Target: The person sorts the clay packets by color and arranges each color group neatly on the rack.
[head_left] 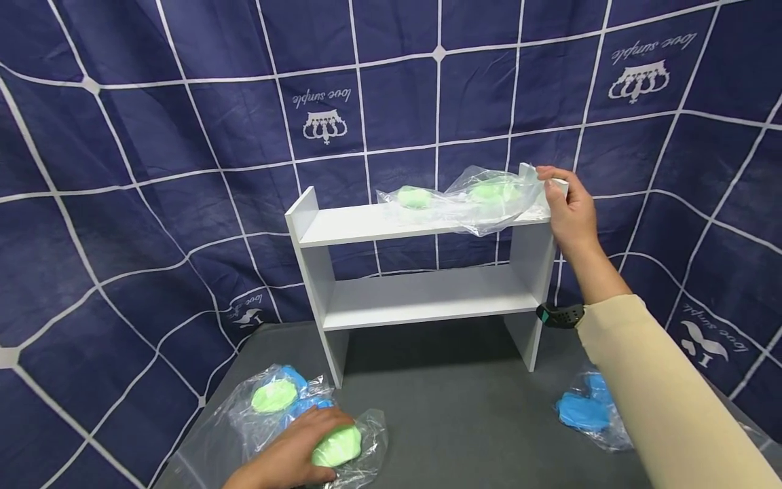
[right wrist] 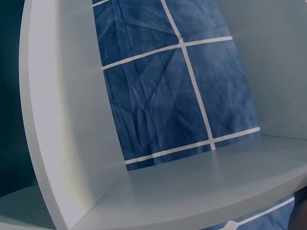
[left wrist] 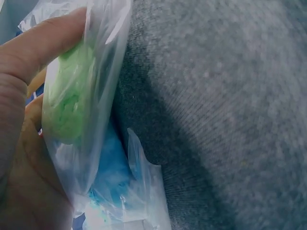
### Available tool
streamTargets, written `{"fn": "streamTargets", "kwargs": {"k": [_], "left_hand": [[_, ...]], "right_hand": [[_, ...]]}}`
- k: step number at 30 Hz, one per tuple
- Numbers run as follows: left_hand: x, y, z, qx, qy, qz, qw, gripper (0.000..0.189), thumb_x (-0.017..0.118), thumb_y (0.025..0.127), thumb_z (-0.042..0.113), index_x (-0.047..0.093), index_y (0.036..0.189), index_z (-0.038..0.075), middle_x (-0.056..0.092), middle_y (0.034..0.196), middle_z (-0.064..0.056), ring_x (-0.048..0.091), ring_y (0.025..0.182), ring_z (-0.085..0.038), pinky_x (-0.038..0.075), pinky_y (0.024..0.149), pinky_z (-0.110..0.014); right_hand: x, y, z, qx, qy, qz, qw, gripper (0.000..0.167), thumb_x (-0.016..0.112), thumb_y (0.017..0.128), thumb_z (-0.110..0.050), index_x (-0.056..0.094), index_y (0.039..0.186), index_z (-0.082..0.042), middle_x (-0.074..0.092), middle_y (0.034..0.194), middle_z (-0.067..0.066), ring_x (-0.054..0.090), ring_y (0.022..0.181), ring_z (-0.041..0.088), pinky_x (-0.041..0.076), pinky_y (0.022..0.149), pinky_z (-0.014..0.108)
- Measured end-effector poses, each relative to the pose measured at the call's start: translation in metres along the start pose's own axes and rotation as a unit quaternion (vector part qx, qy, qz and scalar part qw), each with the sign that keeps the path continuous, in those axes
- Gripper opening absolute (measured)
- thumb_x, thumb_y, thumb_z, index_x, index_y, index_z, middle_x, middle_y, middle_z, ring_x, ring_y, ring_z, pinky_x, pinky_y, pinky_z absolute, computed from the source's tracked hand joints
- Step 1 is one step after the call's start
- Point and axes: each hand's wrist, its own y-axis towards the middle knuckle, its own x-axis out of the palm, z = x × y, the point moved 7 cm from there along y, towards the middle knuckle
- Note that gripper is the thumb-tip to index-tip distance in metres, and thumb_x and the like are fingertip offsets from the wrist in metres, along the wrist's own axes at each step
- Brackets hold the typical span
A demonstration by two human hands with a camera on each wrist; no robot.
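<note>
L hand [head_left: 299, 445] grips bagged green lump [head_left: 338, 446] on tbl [head_left: 440, 421]; R hand [head_left: 573, 214] pinches clear bag [head_left: 504, 212] atop wht shelf [head_left: 421, 299]; bagged blue lumps [head_left: 583, 412] nr R sleeve [head_left: 660, 380].

Before you, the shelf [head_left: 313, 292] stands on the table [head_left: 440, 421], the curtain [head_left: 397, 109] behind; bagged lumps [head_left: 489, 191] lie on the upper board [head_left: 345, 225], left of your right hand [head_left: 574, 216]. Front left, your left hand [head_left: 296, 446] holds another lump [head_left: 339, 446], with a bag [head_left: 274, 396] just behind.
</note>
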Motion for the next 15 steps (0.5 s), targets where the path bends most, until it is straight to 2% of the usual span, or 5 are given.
{"fn": "streamTargets", "kwargs": {"k": [3,8,11,15], "left_hand": [[-0.001,0.001,0.0,0.009,0.001,0.009,0.9999,0.075,0.091,0.055,0.032,0.064,0.124,0.023,0.064,0.121,0.015,0.061,0.112,-0.013,0.048,0.096,-0.048],[-0.003,0.005,0.001,0.006,0.011,0.012,0.9999,0.07,0.09,0.057,0.031,0.066,0.123,0.023,0.066,0.12,0.015,0.062,0.111,-0.011,0.049,0.095,-0.046],[-0.006,0.007,0.003,-0.008,0.009,0.012,0.9999,0.07,0.089,0.06,0.03,0.064,0.125,0.023,0.066,0.122,0.014,0.063,0.111,-0.012,0.051,0.094,-0.043],[-0.013,0.014,0.002,-0.043,-0.028,0.012,0.9986,0.07,0.089,0.066,0.026,0.062,0.13,0.018,0.066,0.126,0.006,0.065,0.109,-0.016,0.056,0.089,-0.037]], "right_hand": [[0.001,-0.002,-0.002,-0.006,0.001,0.0,1.0,0.02,0.051,0.099,-0.013,0.067,0.108,-0.004,0.069,0.128,-0.006,0.056,0.127,0.001,0.037,0.103,0.015],[0.0,-0.005,-0.009,-0.006,0.002,-0.002,1.0,0.021,0.051,0.099,-0.012,0.066,0.109,-0.002,0.069,0.127,-0.006,0.056,0.128,0.003,0.036,0.104,0.016],[0.002,-0.008,-0.015,-0.005,0.0,-0.005,1.0,0.022,0.05,0.099,-0.013,0.066,0.109,-0.002,0.069,0.128,-0.005,0.056,0.128,0.003,0.036,0.104,0.016],[0.003,-0.009,-0.02,-0.006,0.0,-0.005,1.0,0.022,0.05,0.099,-0.013,0.066,0.109,-0.003,0.069,0.128,-0.005,0.056,0.127,0.003,0.036,0.103,0.016]]}}
